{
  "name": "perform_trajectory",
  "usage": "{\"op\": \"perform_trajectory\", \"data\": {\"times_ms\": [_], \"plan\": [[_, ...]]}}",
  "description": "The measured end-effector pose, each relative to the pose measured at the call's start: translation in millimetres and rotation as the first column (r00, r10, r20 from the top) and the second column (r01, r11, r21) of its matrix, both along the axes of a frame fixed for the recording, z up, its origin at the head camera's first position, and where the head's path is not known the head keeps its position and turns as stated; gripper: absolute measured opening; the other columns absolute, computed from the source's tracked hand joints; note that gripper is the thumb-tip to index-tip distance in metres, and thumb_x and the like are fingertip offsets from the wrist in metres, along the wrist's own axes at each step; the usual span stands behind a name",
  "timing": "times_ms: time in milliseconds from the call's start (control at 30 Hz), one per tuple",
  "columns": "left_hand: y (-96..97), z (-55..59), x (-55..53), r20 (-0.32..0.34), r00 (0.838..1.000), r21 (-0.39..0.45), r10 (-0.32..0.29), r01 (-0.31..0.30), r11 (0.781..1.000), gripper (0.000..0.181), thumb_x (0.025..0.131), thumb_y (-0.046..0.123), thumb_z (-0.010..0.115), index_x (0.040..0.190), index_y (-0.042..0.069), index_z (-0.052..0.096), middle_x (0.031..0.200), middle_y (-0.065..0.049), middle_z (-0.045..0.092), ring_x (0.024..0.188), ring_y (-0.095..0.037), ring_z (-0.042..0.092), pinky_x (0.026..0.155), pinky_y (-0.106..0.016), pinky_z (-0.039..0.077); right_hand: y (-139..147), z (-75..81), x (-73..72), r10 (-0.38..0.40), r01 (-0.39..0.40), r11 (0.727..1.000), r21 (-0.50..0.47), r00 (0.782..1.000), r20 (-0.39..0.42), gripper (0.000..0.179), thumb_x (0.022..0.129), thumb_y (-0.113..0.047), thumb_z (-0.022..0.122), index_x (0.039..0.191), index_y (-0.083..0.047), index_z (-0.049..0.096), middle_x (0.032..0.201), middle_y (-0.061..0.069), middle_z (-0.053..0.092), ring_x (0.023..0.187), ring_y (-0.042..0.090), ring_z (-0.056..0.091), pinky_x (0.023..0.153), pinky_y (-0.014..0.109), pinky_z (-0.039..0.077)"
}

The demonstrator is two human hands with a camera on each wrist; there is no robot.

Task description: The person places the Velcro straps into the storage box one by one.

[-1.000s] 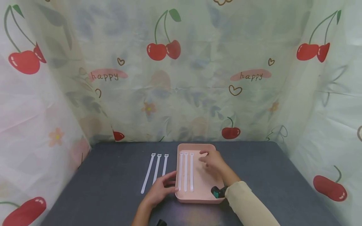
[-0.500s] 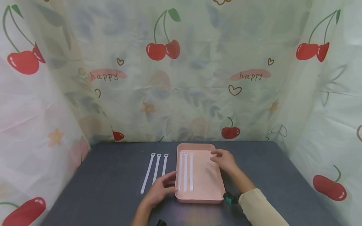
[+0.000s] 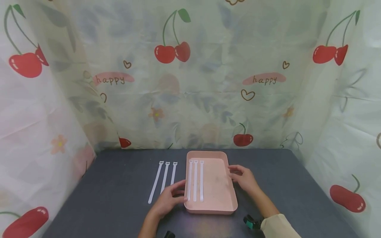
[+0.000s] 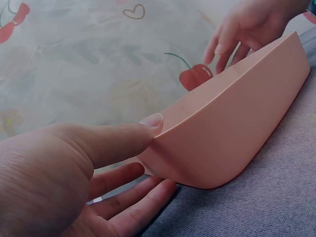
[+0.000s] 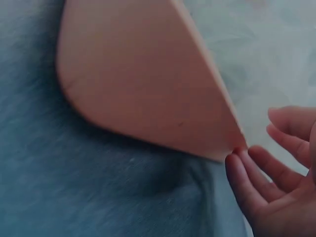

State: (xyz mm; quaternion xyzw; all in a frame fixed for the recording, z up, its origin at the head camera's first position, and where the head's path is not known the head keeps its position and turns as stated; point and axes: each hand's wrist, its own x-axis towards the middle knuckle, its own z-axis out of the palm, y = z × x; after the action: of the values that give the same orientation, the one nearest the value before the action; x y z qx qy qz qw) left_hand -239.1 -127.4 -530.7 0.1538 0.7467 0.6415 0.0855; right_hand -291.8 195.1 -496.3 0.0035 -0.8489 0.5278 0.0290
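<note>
In the head view a shallow pink tray lies on the dark tabletop. Three white straps with slotted heads, like cable ties, lie side by side along its left part. Three more such straps are on the table to the left, partly covered by my left hand. That hand holds the tray's left edge: in the left wrist view its thumb is over the rim, fingers against the outer wall. My right hand is at the tray's right edge, fingers loosely bent, fingertips right at the rim in the right wrist view.
A pale curtain printed with cherries surrounds the back and sides of the dark table. A black wrist device sits on my right wrist, below a cream sleeve.
My right hand has moved from over the tray's inside, rightward and nearer to me, to its right edge. My left hand, the tray and the straps have stayed in place.
</note>
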Motion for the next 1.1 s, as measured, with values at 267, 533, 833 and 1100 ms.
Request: {"op": "perform_trajectory", "data": {"times_ms": [267, 533, 833, 1100], "plan": [[0.4, 2.4, 1.5, -0.002, 1.0, 0.023, -0.002, 0.002, 1.0, 0.066, 0.083, -0.001, 0.072, 0.143, -0.003, 0.043, 0.134, -0.027, 0.051, 0.114, -0.039, 0.056, 0.086, -0.029, 0.051, 9.2, -13.9, 13.1, 0.049, -0.048, 0.998, -0.033, 0.998, 0.028, 0.04, 0.09, -0.008, 0.068, 0.13, -0.004, 0.061, 0.128, 0.016, 0.06, 0.114, 0.032, 0.06, 0.09, 0.045, 0.05], [0.2, 3.3, 1.8, -0.001, 1.0, 0.009, 0.0, 0.0, 1.0, 0.066, 0.084, -0.001, 0.072, 0.143, -0.004, 0.044, 0.135, -0.028, 0.051, 0.115, -0.04, 0.056, 0.087, -0.033, 0.051, 15.0, -29.0, 17.8, 0.127, -0.124, 0.986, -0.112, 0.992, 0.018, 0.05, 0.088, -0.009, 0.071, 0.136, -0.005, 0.056, 0.133, 0.016, 0.057, 0.121, 0.034, 0.055, 0.095, 0.045, 0.047], [2.2, 2.0, 0.6, -0.01, 1.0, 0.002, 0.005, -0.005, 1.0, 0.066, 0.083, 0.004, 0.074, 0.143, 0.002, 0.047, 0.135, -0.021, 0.053, 0.114, -0.033, 0.058, 0.088, -0.032, 0.051, 21.1, -35.5, 22.2, 0.151, -0.148, 0.976, -0.158, 0.988, 0.006, 0.056, 0.089, -0.02, 0.072, 0.14, -0.008, 0.053, 0.134, 0.013, 0.057, 0.123, 0.029, 0.053, 0.099, 0.044, 0.044], [0.4, -0.4, 0.2, -0.033, 0.999, -0.014, 0.005, -0.006, 1.0, 0.066, 0.083, 0.006, 0.074, 0.143, 0.001, 0.046, 0.134, -0.022, 0.053, 0.112, -0.034, 0.059, 0.087, -0.031, 0.051, 21.0, -38.6, 20.9, 0.168, -0.163, 0.971, -0.175, 0.986, 0.015, 0.058, 0.088, -0.022, 0.073, 0.14, -0.009, 0.052, 0.136, 0.013, 0.055, 0.125, 0.03, 0.052, 0.1, 0.046, 0.043]]}}
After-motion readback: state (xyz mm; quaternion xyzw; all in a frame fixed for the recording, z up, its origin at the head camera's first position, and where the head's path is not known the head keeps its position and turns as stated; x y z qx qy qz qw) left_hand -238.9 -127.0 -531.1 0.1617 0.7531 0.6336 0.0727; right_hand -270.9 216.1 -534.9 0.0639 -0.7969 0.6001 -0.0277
